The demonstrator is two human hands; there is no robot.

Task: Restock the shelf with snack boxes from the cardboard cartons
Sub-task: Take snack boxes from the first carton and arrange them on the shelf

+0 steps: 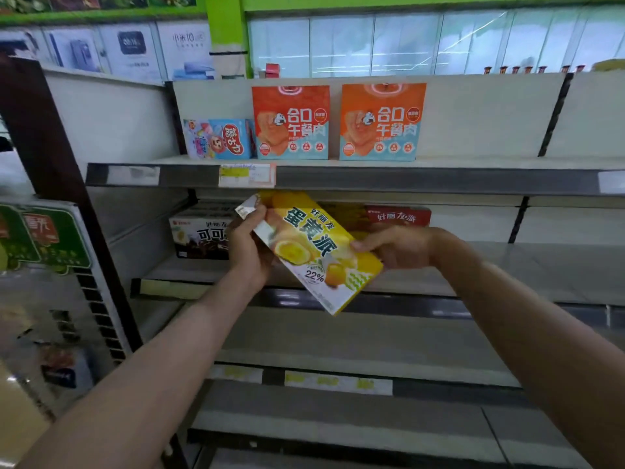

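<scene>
Both hands, left hand and right hand, grip the tilted yellow snack box, likely next levelled onto the middle shelf.

Tilted snack box before middle shelf, between both hands.

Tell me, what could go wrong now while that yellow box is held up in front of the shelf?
The yellow box is tilted and held only at its two ends, by the left hand and the right hand; a slip could probably drop it. Going onto the second shelf, it may bump the brown cocoa box or the red box behind it. The shelf edge above hangs close, so a corner could catch.
</scene>
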